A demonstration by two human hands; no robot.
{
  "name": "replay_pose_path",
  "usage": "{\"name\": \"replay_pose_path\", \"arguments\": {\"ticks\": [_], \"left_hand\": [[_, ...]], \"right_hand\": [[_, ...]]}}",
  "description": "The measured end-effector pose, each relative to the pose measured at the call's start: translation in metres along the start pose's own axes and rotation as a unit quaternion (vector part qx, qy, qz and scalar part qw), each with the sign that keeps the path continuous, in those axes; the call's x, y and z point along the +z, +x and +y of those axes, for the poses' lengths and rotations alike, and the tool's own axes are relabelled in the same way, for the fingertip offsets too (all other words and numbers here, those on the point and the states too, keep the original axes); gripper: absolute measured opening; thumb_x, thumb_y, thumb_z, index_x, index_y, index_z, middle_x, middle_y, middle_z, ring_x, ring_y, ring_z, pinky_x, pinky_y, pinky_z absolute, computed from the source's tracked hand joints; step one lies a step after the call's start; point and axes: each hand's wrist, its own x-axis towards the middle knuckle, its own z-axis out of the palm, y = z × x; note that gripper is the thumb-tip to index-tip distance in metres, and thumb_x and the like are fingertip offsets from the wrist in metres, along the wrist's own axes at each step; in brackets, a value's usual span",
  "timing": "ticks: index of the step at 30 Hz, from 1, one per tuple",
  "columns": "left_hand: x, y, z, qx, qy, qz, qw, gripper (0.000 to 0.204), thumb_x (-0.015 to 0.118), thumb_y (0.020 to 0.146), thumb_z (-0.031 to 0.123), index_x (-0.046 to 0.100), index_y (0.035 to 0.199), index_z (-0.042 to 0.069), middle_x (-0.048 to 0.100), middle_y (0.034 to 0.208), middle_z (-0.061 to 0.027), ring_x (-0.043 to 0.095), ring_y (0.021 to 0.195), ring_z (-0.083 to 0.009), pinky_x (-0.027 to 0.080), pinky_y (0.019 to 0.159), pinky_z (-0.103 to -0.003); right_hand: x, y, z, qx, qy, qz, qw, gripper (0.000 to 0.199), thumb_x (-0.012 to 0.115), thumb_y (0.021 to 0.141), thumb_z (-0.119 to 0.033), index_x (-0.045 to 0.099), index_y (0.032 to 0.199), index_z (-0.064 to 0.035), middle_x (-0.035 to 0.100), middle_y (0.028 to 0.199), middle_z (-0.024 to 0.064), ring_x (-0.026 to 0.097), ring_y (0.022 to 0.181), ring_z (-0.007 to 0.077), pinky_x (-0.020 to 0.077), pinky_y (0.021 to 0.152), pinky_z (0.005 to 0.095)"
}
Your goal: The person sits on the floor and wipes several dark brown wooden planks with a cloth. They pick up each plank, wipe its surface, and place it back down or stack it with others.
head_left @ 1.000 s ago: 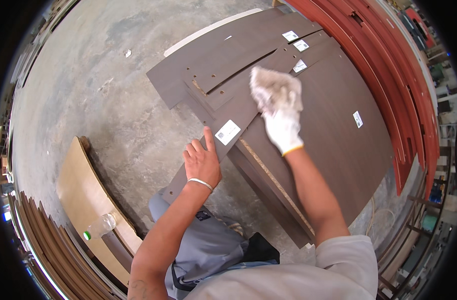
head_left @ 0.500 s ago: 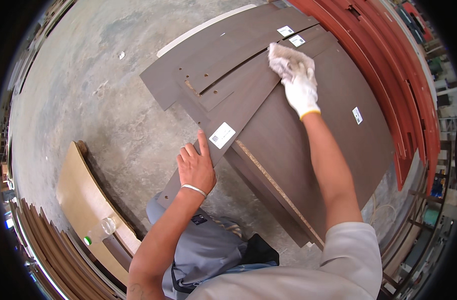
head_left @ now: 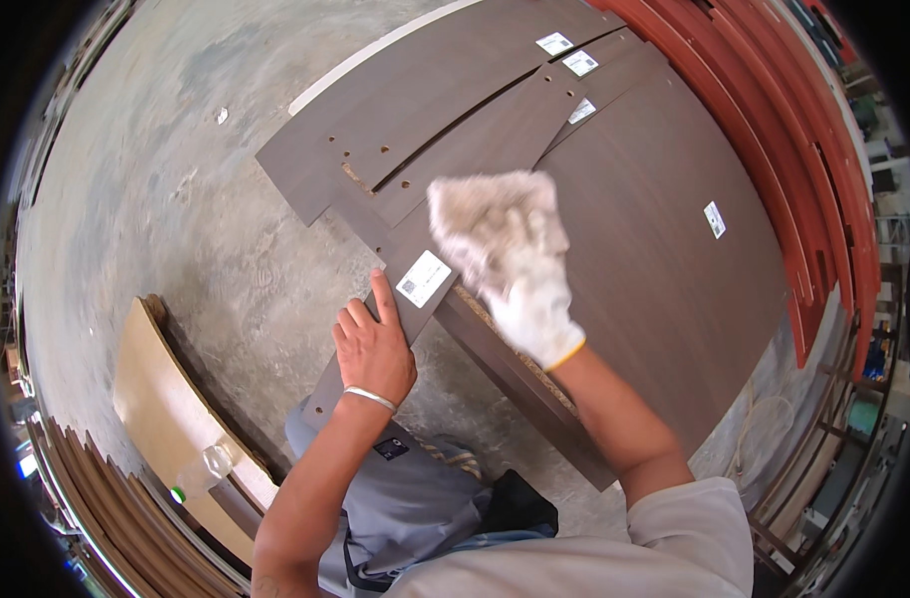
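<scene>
A narrow dark-brown board [head_left: 415,227] lies slantwise across the stack, its near end jutting out over the floor. My bare left hand [head_left: 375,347] holds this near part, index finger stretched along the left edge and the other fingers curled at it; the thumb is hidden. A white label [head_left: 423,278] sits on the board just beyond that hand. My right hand [head_left: 536,317], in a white knitted glove, is closed on a fluffy off-white cloth [head_left: 500,214], slightly blurred, over the board's right edge. Wider brown panels [head_left: 664,269] lie underneath, with drilled holes and labels.
Long red boards [head_left: 774,149] are stacked along the right. On the left, a tan curved board [head_left: 161,389] carries a clear plastic bottle [head_left: 208,466] with a green cap. Brown strips [head_left: 106,498] lie at the lower left. Concrete floor [head_left: 196,149] spreads beyond.
My right hand has drawn the cloth from the board's far end back toward me and to the left, uncovering holes there. My left hand stays on the near part.
</scene>
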Motion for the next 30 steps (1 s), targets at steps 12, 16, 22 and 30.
{"name": "replay_pose_path", "arguments": {"ticks": [12, 16, 22, 30], "left_hand": [[-0.006, -0.003, 0.002, 0.026, 0.003, 0.025, 0.999, 0.102, 0.074, 0.072, 0.009, 0.02, 0.157, -0.009, 0.049, 0.107, -0.0246, 0.051, 0.094, -0.0362, 0.042, 0.083, -0.045], [-0.005, -0.004, 0.003, 0.004, 0.014, -0.012, 1.0, 0.115, 0.08, 0.069, 0.013, 0.012, 0.159, -0.008, 0.048, 0.113, -0.0265, 0.052, 0.103, -0.0397, 0.045, 0.089, -0.047], [0.0, -0.004, 0.013, 0.013, 0.005, 0.018, 1.0, 0.102, 0.073, 0.075, 0.011, 0.017, 0.158, -0.008, 0.049, 0.109, -0.0249, 0.051, 0.096, -0.0358, 0.043, 0.084, -0.044], [0.0, -0.007, 0.013, -0.003, 0.007, 0.005, 1.0, 0.101, 0.073, 0.076, 0.012, 0.018, 0.159, -0.006, 0.049, 0.11, -0.0243, 0.051, 0.096, -0.0358, 0.043, 0.084, -0.043]], "right_hand": [[-0.019, 0.076, 0.093, 0.09, -0.153, -0.001, 0.984, 0.054, 0.064, 0.095, -0.035, 0.057, 0.145, -0.0154, 0.052, 0.153, 0.0092, 0.044, 0.143, 0.0264, 0.0238, 0.124, 0.0454], [-0.026, 0.13, 0.151, 0.213, -0.186, -0.012, 0.959, 0.067, 0.059, 0.097, -0.045, 0.043, 0.156, -0.016, 0.04, 0.162, 0.0079, 0.029, 0.152, 0.0327, 0.0279, 0.123, 0.042], [-0.016, 0.135, 0.162, 0.257, -0.168, 0.036, 0.951, 0.07, 0.065, 0.093, -0.043, 0.044, 0.155, -0.0171, 0.04, 0.162, 0.0113, 0.031, 0.149, 0.0388, 0.0355, 0.12, 0.0435], [0.006, -0.009, -0.012, 0.03, -0.015, 0.029, 0.999, 0.062, 0.078, 0.085, -0.025, 0.059, 0.144, -0.018, 0.056, 0.147, 0.0179, 0.044, 0.141, 0.0469, 0.0388, 0.115, 0.0544]]}}
